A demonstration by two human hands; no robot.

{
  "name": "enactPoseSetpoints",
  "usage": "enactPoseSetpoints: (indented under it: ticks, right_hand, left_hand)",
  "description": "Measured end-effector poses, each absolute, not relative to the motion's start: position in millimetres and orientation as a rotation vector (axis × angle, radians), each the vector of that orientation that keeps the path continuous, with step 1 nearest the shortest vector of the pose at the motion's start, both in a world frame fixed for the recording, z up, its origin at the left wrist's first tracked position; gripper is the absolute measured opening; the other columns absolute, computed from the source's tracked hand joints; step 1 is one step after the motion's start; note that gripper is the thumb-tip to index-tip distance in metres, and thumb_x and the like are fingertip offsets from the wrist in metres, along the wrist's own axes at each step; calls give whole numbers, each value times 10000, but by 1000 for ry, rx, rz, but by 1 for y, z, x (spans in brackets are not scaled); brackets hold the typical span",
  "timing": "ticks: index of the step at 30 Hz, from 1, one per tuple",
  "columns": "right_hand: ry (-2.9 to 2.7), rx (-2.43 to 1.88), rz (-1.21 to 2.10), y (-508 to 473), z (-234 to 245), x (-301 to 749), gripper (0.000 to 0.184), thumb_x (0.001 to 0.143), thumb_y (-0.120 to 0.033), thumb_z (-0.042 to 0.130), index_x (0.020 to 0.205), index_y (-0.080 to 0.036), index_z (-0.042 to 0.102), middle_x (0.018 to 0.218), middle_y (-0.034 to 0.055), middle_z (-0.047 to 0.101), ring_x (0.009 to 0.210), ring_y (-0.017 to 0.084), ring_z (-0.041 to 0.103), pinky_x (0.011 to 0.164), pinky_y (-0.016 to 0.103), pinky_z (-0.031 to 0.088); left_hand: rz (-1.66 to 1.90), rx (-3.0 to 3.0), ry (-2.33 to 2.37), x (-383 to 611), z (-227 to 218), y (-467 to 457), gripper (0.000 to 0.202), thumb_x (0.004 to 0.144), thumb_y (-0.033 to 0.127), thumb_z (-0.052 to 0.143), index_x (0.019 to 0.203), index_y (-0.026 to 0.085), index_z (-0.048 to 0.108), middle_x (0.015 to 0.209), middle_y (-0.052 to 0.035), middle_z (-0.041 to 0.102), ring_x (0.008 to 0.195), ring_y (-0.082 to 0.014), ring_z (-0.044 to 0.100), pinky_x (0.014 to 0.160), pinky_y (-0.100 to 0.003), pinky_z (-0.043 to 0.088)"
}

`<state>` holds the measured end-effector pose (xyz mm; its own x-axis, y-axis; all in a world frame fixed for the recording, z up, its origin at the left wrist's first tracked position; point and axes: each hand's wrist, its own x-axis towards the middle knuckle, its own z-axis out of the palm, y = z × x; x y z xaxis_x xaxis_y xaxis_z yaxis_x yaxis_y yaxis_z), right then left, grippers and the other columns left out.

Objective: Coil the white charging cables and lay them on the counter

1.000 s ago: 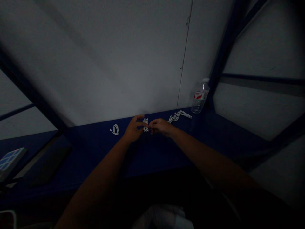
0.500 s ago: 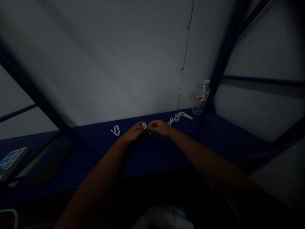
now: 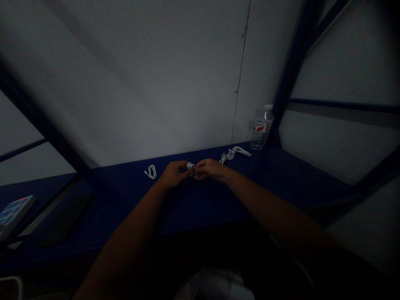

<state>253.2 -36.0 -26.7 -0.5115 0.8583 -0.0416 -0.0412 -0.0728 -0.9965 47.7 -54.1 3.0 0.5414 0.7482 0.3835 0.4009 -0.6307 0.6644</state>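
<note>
Over the blue tabletop, my left hand pinches a small coiled white cable between thumb and fingers. Close against its right side is my right hand, the fingertips pressed together at the coil's edge. Whatever sits in those fingertips is too small and dark to make out fully; it looks like the cable's end. Another looped white cable lies on the table to the left of my hands. A bundle of white cables lies behind and to the right of my right hand.
A clear plastic bottle with a red and white label stands at the back right by the wall. At the left are a dark flat object and a box with a blue-and-white face. Blue frame bars rise on both sides.
My left hand has turned and its fingers have spread around the coil, which shows rounder now. The right hand stays beside it. The view has shifted slightly.
</note>
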Motion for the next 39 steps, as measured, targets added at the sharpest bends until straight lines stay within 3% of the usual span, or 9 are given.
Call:
enactPoseSetpoints:
  ticks: [5, 9, 16, 19, 24, 27, 31, 35, 39]
  right_hand:
    - [-1382, -870, 1729, -36, -23, 256, 106, 755, -184, 723, 818, -125, 662, 754, 76, 709, 701, 162, 686, 719, 308, 584]
    - [-1404, -941, 1599, -25, -26, 259, 109, 749, -203, 704, 834, -150, 661, 808, 74, 719, 735, 162, 678, 732, 309, 568]
    - [-2092, -1213, 592, 12, -1, 276, 42, 666, -183, 685, 707, -190, 691, 717, 26, 694, 667, 163, 613, 640, 263, 446]
    - [-2327, -1251, 299, 31, 12, 287, 113, 596, -97, 691, 632, -203, 677, 685, 28, 682, 679, 166, 593, 667, 265, 406]
    - [-2504, -1399, 290, 51, 11, 306, 138, 561, -73, 705, 565, -198, 649, 607, 18, 652, 614, 157, 573, 637, 265, 375]
    - [-2534, -1427, 202, 49, 5, 311, 95, 602, -132, 718, 671, -194, 695, 744, 52, 697, 685, 178, 604, 666, 275, 396]
    - [-2365, -1268, -193, 29, -1, 302, 204, 750, -250, 636, 927, -177, 707, 988, 106, 690, 921, 228, 609, 835, 323, 415]
    - [-2326, -986, -349, 2, -5, 283, 219, 822, -238, 553, 975, -153, 685, 993, 109, 684, 976, 241, 579, 939, 381, 367]
    - [-2451, -752, -232, -19, -11, 263, 206, 848, -237, 540, 983, -174, 683, 984, 87, 686, 965, 228, 577, 926, 385, 370]
  left_hand:
    - [886, 2552, 955, 49, 9, -57, 244, 845, 342, 592, 1004, 207, 718, 1022, -76, 715, 973, -207, 639, 901, -345, 463]
    - [879, 2674, 999, 51, 5, -56, 249, 853, 299, 583, 1065, 237, 697, 1071, -75, 687, 1007, -212, 610, 926, -364, 443]
    - [718, 2734, 995, 53, -9, -55, 500, 814, 369, 633, 1293, 236, 578, 1195, -111, 606, 1086, -245, 564, 957, -378, 423]
    - [649, 2708, 1026, 49, -18, -47, 414, 834, 412, 595, 1203, 230, 642, 1126, -104, 647, 1050, -242, 589, 952, -374, 424]
    - [788, 2459, 1473, 27, -22, -28, 324, 779, 434, 634, 993, 205, 720, 1031, -121, 693, 1009, -275, 618, 950, -398, 423]
    - [858, 2243, 1834, 0, -14, -19, 293, 786, 416, 610, 915, 179, 724, 983, -155, 703, 986, -292, 633, 920, -400, 438]
    - [616, 2051, 2233, -37, -1, -12, 278, 822, 359, 545, 958, 187, 716, 1050, -156, 705, 993, -259, 645, 884, -339, 455]
    - [409, 1916, 2341, -54, 3, -8, 299, 837, 346, 517, 992, 183, 714, 1103, -164, 694, 1014, -269, 645, 851, -329, 467]
    - [388, 2054, 2195, -42, -3, -7, 335, 859, 366, 502, 1078, 201, 695, 1139, -133, 687, 1001, -245, 642, 820, -299, 471]
